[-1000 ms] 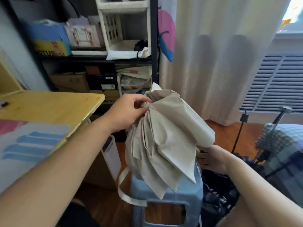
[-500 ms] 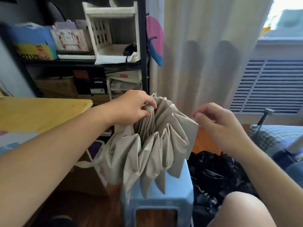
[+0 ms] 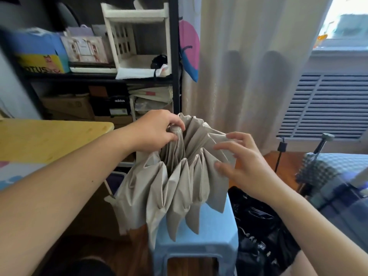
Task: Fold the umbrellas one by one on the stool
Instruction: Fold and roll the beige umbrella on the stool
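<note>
Since 0.5 s ago right hand (image 3: 242, 166) drops onto pleats w/ fingers spread, left hand (image 3: 157, 132) pinching gathered top of beige umbrella (image 3: 175, 182), draped over blue stool (image 3: 211, 232).

"adidas" reads clearly in white on the black shoebox (image 3: 119, 105) on the lower shelf. Up top, the yellow box (image 3: 42, 64) shows partial letters "OTUS". Other labels too blurred.
</note>
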